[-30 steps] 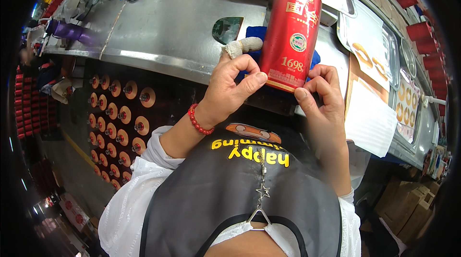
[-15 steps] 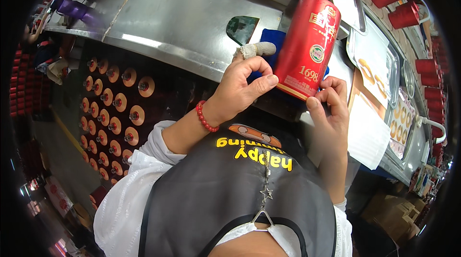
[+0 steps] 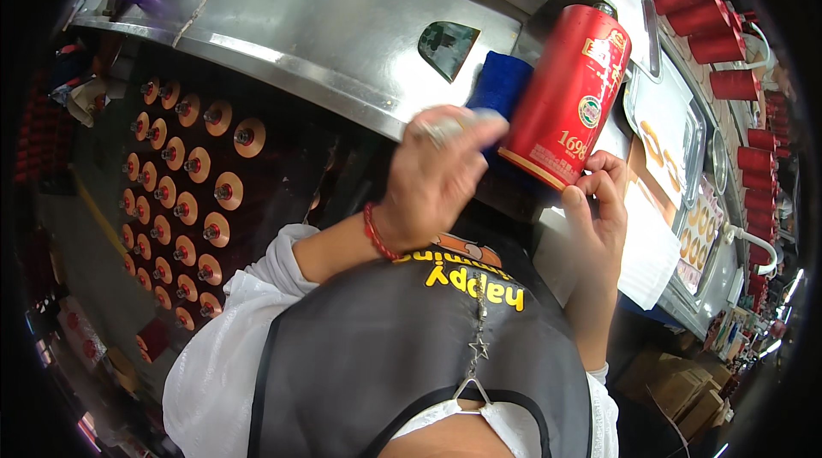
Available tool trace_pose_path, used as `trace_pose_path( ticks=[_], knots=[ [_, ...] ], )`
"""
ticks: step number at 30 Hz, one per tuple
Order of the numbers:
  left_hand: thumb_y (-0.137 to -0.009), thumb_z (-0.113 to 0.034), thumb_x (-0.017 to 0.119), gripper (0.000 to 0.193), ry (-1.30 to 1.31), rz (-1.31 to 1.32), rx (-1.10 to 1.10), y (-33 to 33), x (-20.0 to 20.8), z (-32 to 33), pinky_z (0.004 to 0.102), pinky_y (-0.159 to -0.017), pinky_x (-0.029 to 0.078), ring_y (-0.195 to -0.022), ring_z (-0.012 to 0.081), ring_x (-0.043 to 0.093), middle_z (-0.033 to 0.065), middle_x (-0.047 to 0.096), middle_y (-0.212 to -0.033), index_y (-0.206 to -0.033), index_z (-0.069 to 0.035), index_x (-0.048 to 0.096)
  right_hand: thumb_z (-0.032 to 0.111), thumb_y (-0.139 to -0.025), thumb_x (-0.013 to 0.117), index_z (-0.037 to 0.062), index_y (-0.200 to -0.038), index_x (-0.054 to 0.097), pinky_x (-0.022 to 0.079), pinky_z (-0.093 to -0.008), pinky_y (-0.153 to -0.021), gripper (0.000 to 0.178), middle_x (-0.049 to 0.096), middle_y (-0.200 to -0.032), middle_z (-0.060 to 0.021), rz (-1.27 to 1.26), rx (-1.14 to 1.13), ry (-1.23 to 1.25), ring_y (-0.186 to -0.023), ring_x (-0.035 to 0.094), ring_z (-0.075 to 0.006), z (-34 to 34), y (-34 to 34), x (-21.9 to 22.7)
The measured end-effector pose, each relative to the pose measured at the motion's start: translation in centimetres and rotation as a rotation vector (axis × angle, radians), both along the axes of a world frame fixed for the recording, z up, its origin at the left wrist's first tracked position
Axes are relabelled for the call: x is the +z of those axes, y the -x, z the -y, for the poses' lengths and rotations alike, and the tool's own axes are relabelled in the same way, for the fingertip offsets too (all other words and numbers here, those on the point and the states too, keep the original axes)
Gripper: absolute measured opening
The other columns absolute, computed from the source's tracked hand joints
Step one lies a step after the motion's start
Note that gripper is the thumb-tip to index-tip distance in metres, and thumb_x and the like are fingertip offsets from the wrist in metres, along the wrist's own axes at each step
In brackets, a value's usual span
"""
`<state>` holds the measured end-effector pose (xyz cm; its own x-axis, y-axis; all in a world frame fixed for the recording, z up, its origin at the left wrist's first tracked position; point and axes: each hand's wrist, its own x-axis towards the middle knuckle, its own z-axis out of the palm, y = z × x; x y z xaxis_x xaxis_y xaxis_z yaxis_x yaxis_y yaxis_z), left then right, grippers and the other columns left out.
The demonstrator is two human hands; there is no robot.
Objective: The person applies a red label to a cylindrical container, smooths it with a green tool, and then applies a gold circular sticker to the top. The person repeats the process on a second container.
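A glossy red bottle [image 3: 569, 94] with gold lettering and a round green-and-white emblem lies tilted over a blue cloth [image 3: 501, 86], its dark neck pointing away from me. At the lower right corner of its base, my right hand [image 3: 604, 201] grips the edge between thumb and curled fingers. My left hand [image 3: 441, 171] is off the bottle, just left of its base, and smeared by motion. A whitish cover on one of its fingers shows as a blur; how its fingers are set is unclear.
A dark green, rounded flat piece [image 3: 448, 50] lies on the metal table [image 3: 325, 38]. At right are trays [image 3: 651, 21], sheets with gold oval labels [image 3: 659, 145] and rows of red bottles [image 3: 693, 4]. Below left stand several red bottles with round tan collars [image 3: 197, 164].
My left hand has come away from the bottle's lower left corner and moved down and slightly left. My right hand stays at the base. The whole view has shifted a little.
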<state>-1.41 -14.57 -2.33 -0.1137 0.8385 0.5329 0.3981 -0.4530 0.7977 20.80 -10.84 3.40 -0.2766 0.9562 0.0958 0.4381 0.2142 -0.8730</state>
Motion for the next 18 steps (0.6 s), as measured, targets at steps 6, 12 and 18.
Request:
trace_pose_path(
  ticks=[6, 12, 18],
  knots=[
    [-0.084, 0.003, 0.067, 0.052, -0.085, -0.031, -0.054, -1.2, -2.4, 0.9, 0.0442, -0.113, 0.035, -0.122, 0.0285, 0.06, 0.0087, 0.066, -0.132, -0.135, -0.005, 0.061, 0.021, -0.09, 0.072, 0.0023, -0.079, 0.055, 0.038, -0.0322, -0.094, 0.027, 0.044, -0.11, -0.0121, 0.04, 0.02, 0.019, -0.109, 0.044, -0.022, -0.1, -0.1, 0.2],
    [-0.083, 0.004, 0.067, 0.048, -0.17, -0.171, -0.046, -0.5, -2.2, 0.3, 0.0454, -0.118, 0.03, -0.123, 0.027, 0.06, 0.0063, 0.069, -0.125, -0.13, -0.006, 0.065, 0.022, -0.092, 0.071, 0.0024, -0.081, 0.056, 0.038, -0.0321, -0.095, 0.027, 0.044, -0.111, -0.0115, 0.038, 0.032, 0.007, -0.11, 0.044, -0.0221, -0.1, -0.4, 0.2],
    [-0.086, -0.015, 0.067, 0.031, -0.437, -0.514, -0.108, 0.7, 0.6, -1.4, 0.0446, -0.118, 0.03, -0.118, 0.0164, 0.058, -0.0023, 0.073, -0.113, -0.117, -0.017, 0.073, 0.028, -0.097, 0.066, 0.0022, -0.086, 0.058, 0.039, -0.0311, -0.096, 0.029, 0.044, -0.112, -0.0108, -0.062, 0.123, 0.009, -0.11, 0.045, -0.0222, -0.4, -1.2, -0.1]
  ],
)
